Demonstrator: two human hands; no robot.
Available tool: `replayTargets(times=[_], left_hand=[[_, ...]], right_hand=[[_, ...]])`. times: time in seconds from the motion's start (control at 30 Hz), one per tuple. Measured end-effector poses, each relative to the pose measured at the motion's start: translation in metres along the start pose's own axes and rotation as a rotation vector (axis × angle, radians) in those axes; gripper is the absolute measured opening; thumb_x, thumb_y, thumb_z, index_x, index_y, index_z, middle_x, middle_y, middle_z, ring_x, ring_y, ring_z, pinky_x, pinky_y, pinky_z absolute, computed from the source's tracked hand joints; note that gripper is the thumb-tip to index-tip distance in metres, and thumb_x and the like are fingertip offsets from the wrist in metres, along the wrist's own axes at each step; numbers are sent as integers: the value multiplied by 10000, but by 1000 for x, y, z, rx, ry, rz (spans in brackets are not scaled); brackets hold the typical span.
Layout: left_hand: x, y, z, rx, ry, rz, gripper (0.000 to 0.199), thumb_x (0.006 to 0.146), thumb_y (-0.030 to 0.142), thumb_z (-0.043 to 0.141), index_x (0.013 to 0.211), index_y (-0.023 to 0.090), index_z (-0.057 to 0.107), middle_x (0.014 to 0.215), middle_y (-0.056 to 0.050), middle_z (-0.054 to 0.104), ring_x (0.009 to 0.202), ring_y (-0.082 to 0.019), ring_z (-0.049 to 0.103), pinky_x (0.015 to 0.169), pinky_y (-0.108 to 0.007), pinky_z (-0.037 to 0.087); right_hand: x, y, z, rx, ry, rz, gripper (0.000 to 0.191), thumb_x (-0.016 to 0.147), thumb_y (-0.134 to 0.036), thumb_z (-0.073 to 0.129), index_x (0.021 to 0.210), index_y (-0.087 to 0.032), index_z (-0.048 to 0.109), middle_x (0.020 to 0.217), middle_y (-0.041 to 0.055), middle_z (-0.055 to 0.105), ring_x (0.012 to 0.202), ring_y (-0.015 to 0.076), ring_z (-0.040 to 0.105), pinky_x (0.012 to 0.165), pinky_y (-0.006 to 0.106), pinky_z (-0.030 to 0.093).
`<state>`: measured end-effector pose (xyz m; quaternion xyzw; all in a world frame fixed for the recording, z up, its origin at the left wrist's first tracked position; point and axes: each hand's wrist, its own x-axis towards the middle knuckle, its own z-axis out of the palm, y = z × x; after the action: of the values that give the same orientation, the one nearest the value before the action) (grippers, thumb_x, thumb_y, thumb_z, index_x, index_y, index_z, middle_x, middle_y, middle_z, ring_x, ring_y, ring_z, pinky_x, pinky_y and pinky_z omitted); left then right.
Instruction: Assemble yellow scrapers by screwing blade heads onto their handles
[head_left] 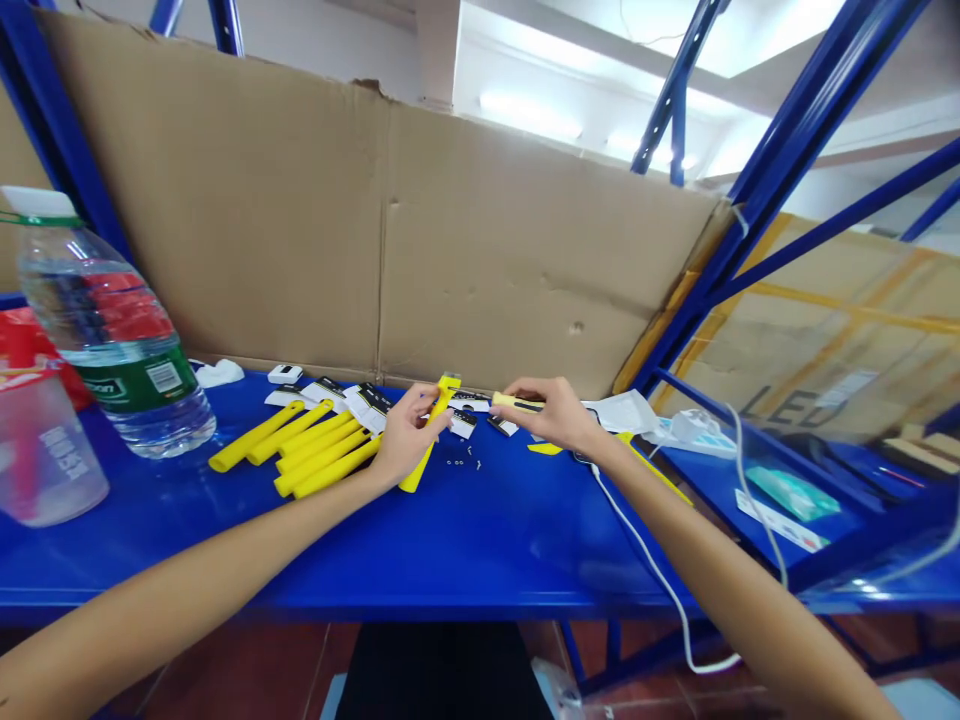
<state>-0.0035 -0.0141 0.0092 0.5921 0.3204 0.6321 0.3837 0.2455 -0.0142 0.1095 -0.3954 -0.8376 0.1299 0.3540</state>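
Note:
My left hand (pixel 408 437) is closed around a yellow scraper handle (pixel 421 465), held tilted with its head up; a small metal edge shows at the top. In my right hand (pixel 551 408) is a screwdriver (pixel 514 402) with a pale yellow and black grip. Its thin shaft points left at the head of the handle; whether the tip touches it I cannot tell. Beneath my hands, tiny screws and nuts (pixel 459 463) lie on the blue table (pixel 480 540). Several more yellow handles (pixel 319 440) lie side by side left of my left hand.
Black and white cards (pixel 367 405) lie behind the handles. At left stand a large water bottle (pixel 142 350) and a plastic cup (pixel 56 450). A white cable (pixel 652 560) runs over the front edge at right. Cardboard (pixel 300 220) walls the back, beside blue posts (pixel 720 270).

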Motion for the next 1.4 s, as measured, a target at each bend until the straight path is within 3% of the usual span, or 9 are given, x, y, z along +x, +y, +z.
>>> replayTargets(times=[0.13, 0.33, 0.57, 0.73, 0.8, 0.9, 1.0, 1.17, 1.4], left_hand=[[2, 0, -1, -12, 23, 13, 436, 869, 460, 857, 1122, 228, 588, 1043, -65, 794, 819, -222, 786, 596, -256, 558], [13, 6, -8, 27, 112, 81, 462, 894, 500, 826, 1151, 235, 548, 1088, -67, 780, 863, -212, 767, 562, -232, 543], [15, 3, -9, 65, 54, 55, 517, 876, 519, 841, 1205, 232, 564, 1112, -78, 780, 878, -225, 772, 540, -229, 535], [11, 4, -3, 73, 29, 26, 578, 921, 540, 811, 1273, 248, 457, 972, -22, 787, 616, -145, 692, 524, -234, 511], [11, 6, -1, 96, 29, 40, 557, 952, 540, 788, 1263, 252, 426, 929, 6, 783, 527, -110, 630, 536, -240, 512], [12, 9, 1, 130, 56, 64, 569, 946, 547, 797, 1263, 258, 423, 971, -6, 792, 592, -120, 672, 576, -250, 550], [13, 14, 6, 140, 84, 64, 599, 910, 542, 835, 1259, 256, 440, 951, -11, 799, 646, -140, 702, 586, -253, 560], [20, 24, 22, 117, 121, 73, 615, 828, 480, 920, 1204, 237, 497, 886, -5, 796, 666, -144, 710, 572, -230, 536], [59, 22, 43, -17, 245, 32, 623, 719, 490, 953, 1114, 236, 544, 833, -18, 800, 641, -167, 729, 530, -219, 515]], right_hand=[[3, -2, 9, 87, -49, 89, 447, 918, -622, 781, 859, -181, 827, 729, 38, 782, 674, 172, 661, 652, 287, 474], [20, 3, 34, 511, -172, 256, 500, 871, -659, 822, 779, -171, 755, 614, -19, 662, 426, 63, 359, 457, 256, 234], [12, 33, 68, 661, -260, 315, 720, 877, -873, 620, 922, -162, 724, 594, -40, 549, 420, 76, 315, 437, 259, 303], [2, 65, 86, 584, -65, 345, 752, 965, -949, 273, 841, -249, 519, 575, -75, 383, 482, 132, 360, 484, 279, 390], [0, 78, 89, 491, 43, 352, 729, 1002, -914, 244, 810, -253, 485, 636, -30, 467, 577, 159, 470, 562, 290, 435], [-1, 92, 92, 321, 122, 340, 630, 987, -831, 516, 784, -235, 526, 815, 48, 634, 801, 208, 594, 734, 316, 466], [1, 96, 100, 192, 119, 327, 527, 875, -692, 793, 814, -223, 561, 945, 80, 695, 943, 248, 632, 835, 330, 447], [7, 89, 117, 95, 84, 332, 535, 738, -551, 966, 910, -217, 585, 1020, 118, 740, 1013, 307, 678, 844, 345, 439], [5, 90, 118, 127, 185, 258, 267, 825, -174, 815, 984, -224, 607, 1009, 89, 760, 1028, 293, 708, 870, 342, 460]])
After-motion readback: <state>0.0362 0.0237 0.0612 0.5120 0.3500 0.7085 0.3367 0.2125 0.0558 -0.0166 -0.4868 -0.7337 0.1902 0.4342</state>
